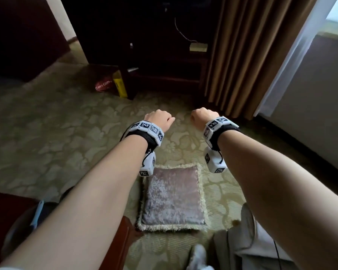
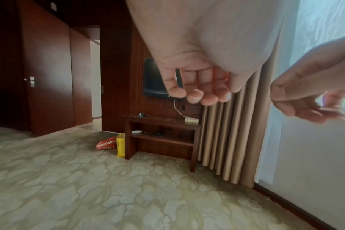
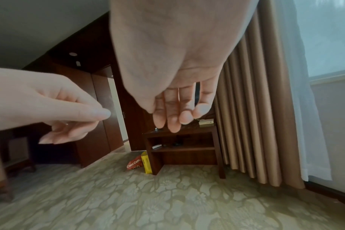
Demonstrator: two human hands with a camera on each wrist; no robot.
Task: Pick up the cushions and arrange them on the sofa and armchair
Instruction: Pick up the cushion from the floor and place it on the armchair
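Floral carpet (image 1: 47,117) fills lower frame; dark wood shelf unit (image 2: 161,137) centre; tan curtain (image 1: 248,55), daylit window upper right.

Both arms reach forward over a floral-patterned carpet (image 1: 47,117). The left hand (image 1: 160,118) and right hand (image 1: 203,115) hang side by side, apart, fingers curled downward, holding nothing. Below the wrists a fringed velvet cushion (image 1: 173,197) lies flat on the carpet. Farther off, a red bag (image 1: 103,86) and yellow box (image 1: 120,87) sit against a dark wooden stand (image 1: 164,75), beside brown curtains (image 1: 252,55).
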